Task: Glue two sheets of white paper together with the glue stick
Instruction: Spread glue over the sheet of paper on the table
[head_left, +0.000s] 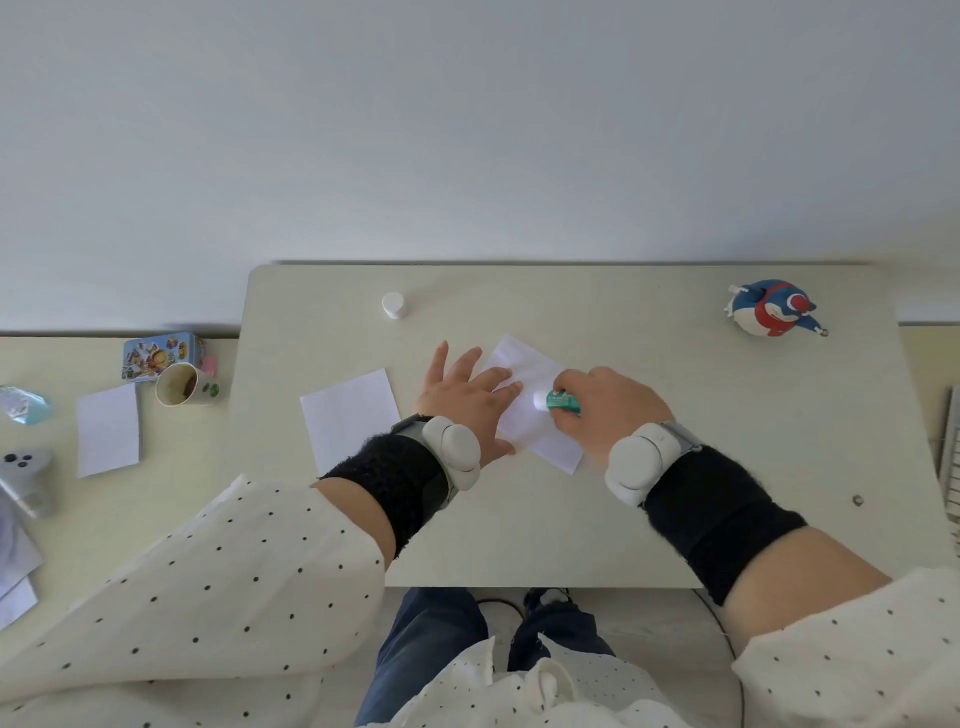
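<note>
A white sheet of paper (524, 364) lies tilted at the middle of the cream table (649, 374). My left hand (465, 395) lies flat on its left part with straight, spread fingers. My right hand (605, 410) grips a green glue stick (558, 401), its white tip pointing left and touching the sheet. A second white sheet (350, 415) lies flat on the table left of my left hand. The glue stick's white cap (393, 304) stands near the table's far edge.
A blue, red and white bird figurine (774, 314) sits at the far right corner. On the lower desk at the left are a paper cup (182, 385), a picture tin (158, 356), another paper sheet (108, 430) and a grey controller (26, 480).
</note>
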